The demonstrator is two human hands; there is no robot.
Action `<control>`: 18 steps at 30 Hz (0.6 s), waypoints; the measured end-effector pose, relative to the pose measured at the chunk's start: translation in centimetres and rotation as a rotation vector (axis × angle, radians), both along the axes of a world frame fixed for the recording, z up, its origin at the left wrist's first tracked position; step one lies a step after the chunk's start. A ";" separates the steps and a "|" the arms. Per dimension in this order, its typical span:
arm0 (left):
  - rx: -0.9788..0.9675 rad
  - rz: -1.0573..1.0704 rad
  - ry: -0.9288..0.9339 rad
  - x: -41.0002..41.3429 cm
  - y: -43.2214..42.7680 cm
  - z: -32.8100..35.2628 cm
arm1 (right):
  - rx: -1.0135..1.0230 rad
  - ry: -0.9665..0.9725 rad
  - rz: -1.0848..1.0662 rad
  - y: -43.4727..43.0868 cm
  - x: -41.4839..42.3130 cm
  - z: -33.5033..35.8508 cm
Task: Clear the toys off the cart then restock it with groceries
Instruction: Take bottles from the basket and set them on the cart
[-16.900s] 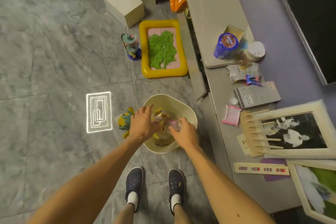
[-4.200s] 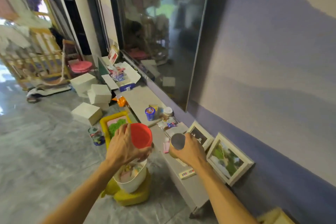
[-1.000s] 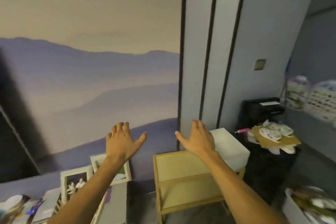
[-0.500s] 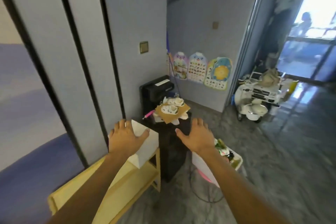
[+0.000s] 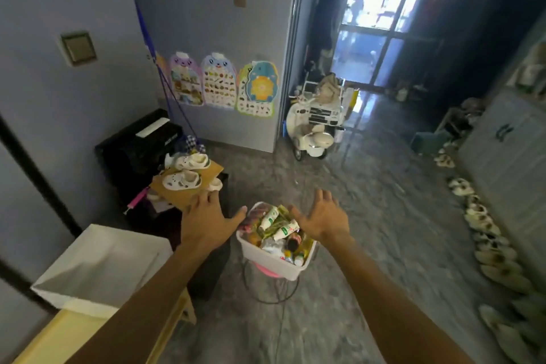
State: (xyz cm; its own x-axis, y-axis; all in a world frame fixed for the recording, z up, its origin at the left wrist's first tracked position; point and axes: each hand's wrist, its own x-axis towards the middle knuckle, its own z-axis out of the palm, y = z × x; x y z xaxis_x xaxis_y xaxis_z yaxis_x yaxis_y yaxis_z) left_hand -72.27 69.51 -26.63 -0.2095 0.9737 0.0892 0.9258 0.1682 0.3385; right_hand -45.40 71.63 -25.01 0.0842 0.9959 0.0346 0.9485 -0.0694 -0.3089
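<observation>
both hands were held spread and empty at the centre of the frame, the left hand [image 5: 206, 223] and right hand [image 5: 323, 220] either side of a white tub of groceries [image 5: 276, 241] perched on a wire stool [image 5: 270, 287]. no cart was seen in view. the restocking appeared not yet begun: the bottles and packets were all seen inside the tub, unlifted.

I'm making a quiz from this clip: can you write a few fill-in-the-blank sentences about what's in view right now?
1. The white bin between the hands is filled with ____.
2. Both the left hand and the right hand are ____, holding nothing.
3. The small white shoes lie on a sheet of ____.
4. Three picture charts hang on the ____.

Missing words: groceries; open; cardboard; wall
</observation>
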 end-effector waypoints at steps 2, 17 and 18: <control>-0.040 -0.052 0.014 1.5 1.9 -0.7 | -0.020 0.018 -0.046 1.4 1.0 -1.3; -0.231 -0.071 0.115 11.4 22.7 -12.7 | -0.263 0.022 0.049 22.8 8.4 -16.1; -0.256 -0.061 0.118 11.8 23.7 -13.8 | -0.285 0.012 0.080 24.1 8.6 -17.2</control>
